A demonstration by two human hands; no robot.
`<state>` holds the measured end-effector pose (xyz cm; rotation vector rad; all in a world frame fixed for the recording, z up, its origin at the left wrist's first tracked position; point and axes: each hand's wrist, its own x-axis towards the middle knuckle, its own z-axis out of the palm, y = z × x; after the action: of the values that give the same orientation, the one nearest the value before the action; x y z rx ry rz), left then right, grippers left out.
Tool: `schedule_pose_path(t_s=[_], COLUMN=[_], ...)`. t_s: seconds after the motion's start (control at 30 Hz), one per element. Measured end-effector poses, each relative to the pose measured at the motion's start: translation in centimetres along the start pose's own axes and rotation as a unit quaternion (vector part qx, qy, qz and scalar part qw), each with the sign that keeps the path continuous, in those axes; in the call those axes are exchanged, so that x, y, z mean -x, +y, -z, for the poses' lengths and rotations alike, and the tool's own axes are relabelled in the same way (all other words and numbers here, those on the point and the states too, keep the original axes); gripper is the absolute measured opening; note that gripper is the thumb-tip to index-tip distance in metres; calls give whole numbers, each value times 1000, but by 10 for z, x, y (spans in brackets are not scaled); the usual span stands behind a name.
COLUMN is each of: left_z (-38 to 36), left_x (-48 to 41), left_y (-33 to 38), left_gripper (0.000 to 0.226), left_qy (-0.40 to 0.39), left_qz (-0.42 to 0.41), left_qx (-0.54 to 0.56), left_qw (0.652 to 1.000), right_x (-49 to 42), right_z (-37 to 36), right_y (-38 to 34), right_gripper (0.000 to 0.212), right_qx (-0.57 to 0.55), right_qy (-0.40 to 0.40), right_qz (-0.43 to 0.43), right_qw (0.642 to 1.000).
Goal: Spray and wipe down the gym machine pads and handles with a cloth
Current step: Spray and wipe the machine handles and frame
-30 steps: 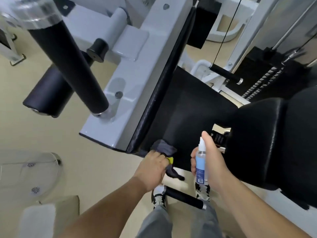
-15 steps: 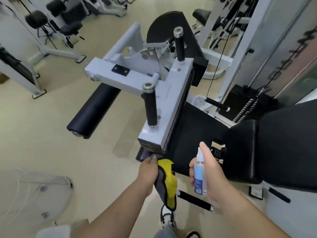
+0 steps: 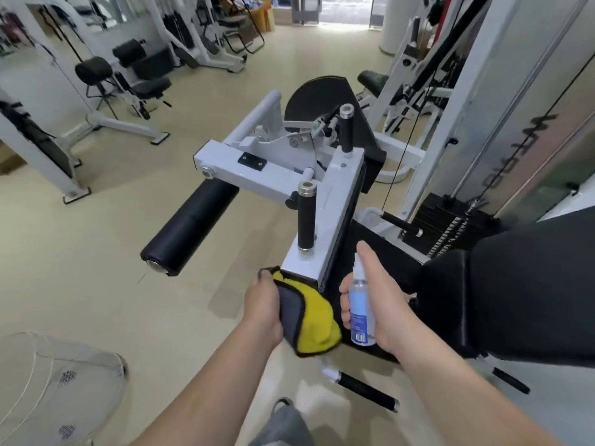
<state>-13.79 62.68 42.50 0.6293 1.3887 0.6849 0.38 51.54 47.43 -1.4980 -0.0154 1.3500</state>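
The left hand (image 3: pixel 264 312) grasps a folded yellow and grey cloth (image 3: pixel 314 323). The top edge of the cloth is at the near end of the white frame (image 3: pixel 325 201) of the machine. Just to the right, the right hand (image 3: pixel 380 304) is closed around a small spray bottle (image 3: pixel 360 304), which it holds upright with one finger at the white top. Right of the bottle is the big black seat pad (image 3: pixel 515 294). On the white frame two black grips stand upright, the near handle (image 3: pixel 306 220) and the far handle (image 3: pixel 346 132). A black roller pad (image 3: pixel 190 226) sticks out to the left. At the near left a white fan (image 3: pixel 54 391) stands on the floor (image 3: pixel 96 252).
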Motion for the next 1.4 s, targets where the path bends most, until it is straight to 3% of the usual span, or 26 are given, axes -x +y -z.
schedule_pose_path(t_s=[0.1,0.2,0.27,0.67,0.97,1.27,1.4], left_z=[9,-8,-21,-34,-36,-37,-35], left_x=[1,8,0,-45,-52,-56,-50], left_y=[39,87,109,128,135,127,128], left_gripper=[36,31,30,29,31,32,32], left_qy=[10,-37,-86,-254,-260,-277,-268], left_qz=[-51,-141,-158,-50,-46,-58,-78], left_qx=[-42,-76,-104,-175,-207,-209,-208], left_qw=[998,986,978,950,942,936,937], right_x=[-1,-9,-19,-46,-59,-58,-57], right_z=[-18,-41,-60,-120,-126,-126,-127], right_y=[-10,-21,-24,-10,-11,-15,-14], right_gripper=[77,75,72,76,67,62,74], right_qx=[11,8,-15,-97,-117,-113,-127], right_qy=[-5,-1,18,141,189,187,177], right_qz=[12,37,51,70,63,55,53], right_qw=[1000,999,998,983,973,974,975])
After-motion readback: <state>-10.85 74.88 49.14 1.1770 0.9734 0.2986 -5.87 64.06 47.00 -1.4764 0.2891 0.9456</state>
